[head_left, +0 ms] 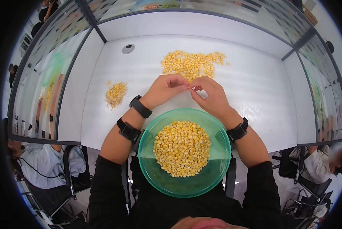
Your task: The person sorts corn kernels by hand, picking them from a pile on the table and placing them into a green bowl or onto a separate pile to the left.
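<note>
Just in front of a spread of yellow corn kernels point(188, 63), my left hand point(167, 88) and my right hand point(213, 95) meet fingertip to fingertip. Thumb and forefinger of each are pinched together, and whatever is between them is too small to make out. Below them, a green translucent bowl point(148, 175) rests at the table's front edge, partly over my lap. Many loose kernels point(182, 149) lie inside it. A smaller pile of kernels and crumbs point(116, 94) is on the white table, left of my left forearm.
The white table point(262, 99) has low side and back partitions with glass above. A round grey grommet point(128, 48) sits at the back left. Two seated people point(52, 164) are partly visible beyond the partitions, one each side, with black chairs.
</note>
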### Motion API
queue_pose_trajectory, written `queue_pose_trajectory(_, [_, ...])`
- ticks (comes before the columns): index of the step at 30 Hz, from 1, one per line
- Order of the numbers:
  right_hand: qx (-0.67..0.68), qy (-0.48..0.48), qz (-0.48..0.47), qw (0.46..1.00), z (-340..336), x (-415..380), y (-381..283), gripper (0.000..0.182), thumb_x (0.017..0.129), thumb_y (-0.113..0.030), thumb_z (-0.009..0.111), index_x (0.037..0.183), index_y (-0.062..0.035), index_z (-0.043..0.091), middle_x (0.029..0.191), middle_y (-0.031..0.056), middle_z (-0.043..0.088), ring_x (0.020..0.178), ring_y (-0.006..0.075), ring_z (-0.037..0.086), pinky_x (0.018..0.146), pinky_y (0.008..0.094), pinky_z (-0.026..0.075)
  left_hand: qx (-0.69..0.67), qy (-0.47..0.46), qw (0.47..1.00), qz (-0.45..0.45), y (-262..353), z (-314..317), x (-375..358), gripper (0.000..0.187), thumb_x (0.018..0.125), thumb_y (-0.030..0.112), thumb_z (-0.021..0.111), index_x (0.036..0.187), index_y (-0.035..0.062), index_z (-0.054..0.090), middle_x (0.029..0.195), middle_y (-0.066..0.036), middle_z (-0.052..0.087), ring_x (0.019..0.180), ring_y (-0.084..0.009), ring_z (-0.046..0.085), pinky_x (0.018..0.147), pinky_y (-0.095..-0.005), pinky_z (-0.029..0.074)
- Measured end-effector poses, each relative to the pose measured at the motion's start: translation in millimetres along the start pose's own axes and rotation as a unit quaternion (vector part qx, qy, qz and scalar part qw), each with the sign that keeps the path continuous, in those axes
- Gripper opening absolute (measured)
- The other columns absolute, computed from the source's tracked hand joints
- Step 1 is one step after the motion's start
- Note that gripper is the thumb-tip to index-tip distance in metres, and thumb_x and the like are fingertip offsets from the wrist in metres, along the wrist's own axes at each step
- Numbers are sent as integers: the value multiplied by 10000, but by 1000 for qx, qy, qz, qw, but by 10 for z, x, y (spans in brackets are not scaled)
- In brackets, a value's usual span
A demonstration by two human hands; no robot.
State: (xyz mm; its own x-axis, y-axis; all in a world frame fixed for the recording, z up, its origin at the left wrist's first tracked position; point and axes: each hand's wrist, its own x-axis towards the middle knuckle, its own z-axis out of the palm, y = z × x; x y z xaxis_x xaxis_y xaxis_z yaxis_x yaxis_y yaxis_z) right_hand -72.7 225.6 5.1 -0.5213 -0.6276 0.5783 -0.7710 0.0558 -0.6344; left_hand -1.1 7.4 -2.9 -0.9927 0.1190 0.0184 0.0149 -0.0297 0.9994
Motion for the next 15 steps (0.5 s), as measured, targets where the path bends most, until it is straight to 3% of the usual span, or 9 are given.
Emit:
queue_pose_trajectory(4, [45, 2, 68, 997, -4, -10, -25, 159, 895, -51, 783, 1031, -70, 703, 974, 49, 717, 816, 162, 685, 768, 304, 567, -7, -9, 1000, 17, -13, 5, 12, 121, 1023, 50, 702, 1141, 31, 716, 1093, -16, 746, 1021, -94, 691, 925, -266, 560])
queue_pose_trajectory(7, [164, -18, 146, 975, 26, -18, 78, 162, 895, -42, 784, 1032, -59, 698, 931, 21, 709, 808, 114, 675, 778, 275, 562, -12, -24, 999, 30, -13, 7, 8, 110, 1021, 47, 703, 1129, 34, 716, 1076, -19, 748, 1008, -98, 695, 919, -269, 562])
queue_pose_trajectory(10, [229, -31, 173, 957, 34, -29, 152, 178, 884, -45, 800, 1028, -52, 695, 922, 3, 705, 813, 93, 673, 792, 269, 564, -1, -26, 1000, 17, -30, 5, 5, 103, 1015, 48, 710, 1118, 41, 717, 1057, -22, 749, 997, -102, 697, 915, -275, 564])
queue_pose_trajectory(15, [198, -64, 163, 964, 30, -58, 179, 180, 892, -82, 813, 1027, -63, 694, 959, 5, 719, 822, 98, 674, 795, 271, 564, 4, -48, 999, 17, -83, -32, 7, 93, 994, 67, 723, 1084, 61, 746, 1070, -15, 756, 1034, -122, 710, 967, -314, 557])
